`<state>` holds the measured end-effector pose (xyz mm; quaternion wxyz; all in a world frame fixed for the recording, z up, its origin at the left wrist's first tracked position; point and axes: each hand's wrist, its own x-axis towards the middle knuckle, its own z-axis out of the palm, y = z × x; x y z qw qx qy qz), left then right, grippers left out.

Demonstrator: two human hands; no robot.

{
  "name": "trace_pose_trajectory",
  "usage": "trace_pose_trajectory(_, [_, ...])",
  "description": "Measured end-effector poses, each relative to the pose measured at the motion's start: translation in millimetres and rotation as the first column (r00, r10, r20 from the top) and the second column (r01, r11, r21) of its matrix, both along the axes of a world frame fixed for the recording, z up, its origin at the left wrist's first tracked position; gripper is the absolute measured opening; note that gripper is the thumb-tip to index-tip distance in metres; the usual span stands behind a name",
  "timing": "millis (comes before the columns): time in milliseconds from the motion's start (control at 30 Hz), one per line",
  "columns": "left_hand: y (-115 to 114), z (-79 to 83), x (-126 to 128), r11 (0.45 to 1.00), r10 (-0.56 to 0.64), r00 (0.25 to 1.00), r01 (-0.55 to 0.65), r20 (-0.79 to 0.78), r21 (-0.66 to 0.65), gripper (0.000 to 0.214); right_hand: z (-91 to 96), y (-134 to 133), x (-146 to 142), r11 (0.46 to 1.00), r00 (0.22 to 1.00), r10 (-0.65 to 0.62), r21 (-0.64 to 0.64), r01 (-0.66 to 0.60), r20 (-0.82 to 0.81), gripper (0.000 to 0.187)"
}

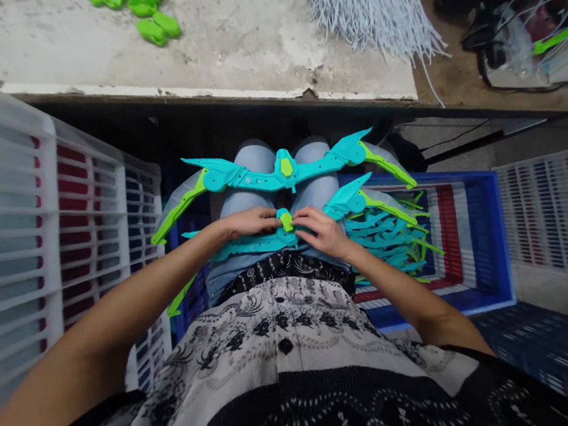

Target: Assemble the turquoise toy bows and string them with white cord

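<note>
Two turquoise toy bows lie across my lap, one behind the other. The farther toy bow [261, 180] rests over my knees, with a green piece [286, 166] at its centre and green curved tips. At the middle of the nearer toy bow [257, 244], a bright green centre piece [286, 222] sits between my hands. My left hand [253, 221] reaches in from the left, its fingers closed together on the bow's centre. From the other side, my right hand [322, 231] grips the centre piece with bent fingers. My fingertips partly cover that spot.
A blue crate [488, 247] at right holds several turquoise and green bows. White crates [56, 195] stand tall on the left. The worn bench [247, 36] ahead carries green pieces [158, 29] and a bundle of white cords [369, 4]. A dark crate [553, 348] sits lower right.
</note>
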<state>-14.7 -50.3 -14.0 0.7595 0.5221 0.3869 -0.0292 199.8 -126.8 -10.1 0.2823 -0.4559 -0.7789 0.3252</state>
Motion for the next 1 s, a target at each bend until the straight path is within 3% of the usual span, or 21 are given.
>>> trace_pose_trajectory(167, [-0.6,-1.8,1.7,1.0,0.006,1.0,-0.006,-0.002,0.014,0.032,-0.5,12.7,2.0,0.969,0.965,0.197,0.114,-0.218,0.174,0.018])
trace_pose_trajectory(267, [-0.3,-1.0,2.9,1.0,0.007,1.0,-0.006,-0.007,0.008,0.031,-0.4,16.7,-2.1,0.958,0.952,0.233,0.121,-0.26,0.2,0.016])
trace_pose_trajectory(367, [-0.2,1.1,3.6,0.997,-0.023,1.0,0.024,-0.014,0.067,0.032,0.4,13.8,-5.5,0.972,0.969,0.193,0.103,-0.21,0.152,0.015])
trace_pose_trajectory(500, [-2.2,5.9,2.5,0.975,-0.056,0.998,0.06,-0.025,0.216,0.034,5.8,6.2,-4.2,0.998,0.999,-0.036,0.047,0.037,-0.017,0.021])
trace_pose_trajectory(567, [-2.8,9.0,0.8,0.972,-0.072,0.997,0.076,-0.027,0.223,0.037,9.2,3.6,-1.3,0.993,0.991,-0.113,0.019,0.114,-0.077,0.022])
trace_pose_trajectory(767, [4.0,11.5,-1.1,0.978,-0.164,0.984,0.17,-0.064,0.123,0.04,11.4,2.6,5.8,0.992,0.98,-0.119,0.018,0.123,-0.162,0.025])
trace_pose_trajectory(1000, [7.8,12.5,5.6,0.992,-0.122,0.988,0.125,-0.094,0.033,0.037,11.3,5.2,11.4,0.989,0.968,-0.145,-0.026,0.143,-0.204,0.025])
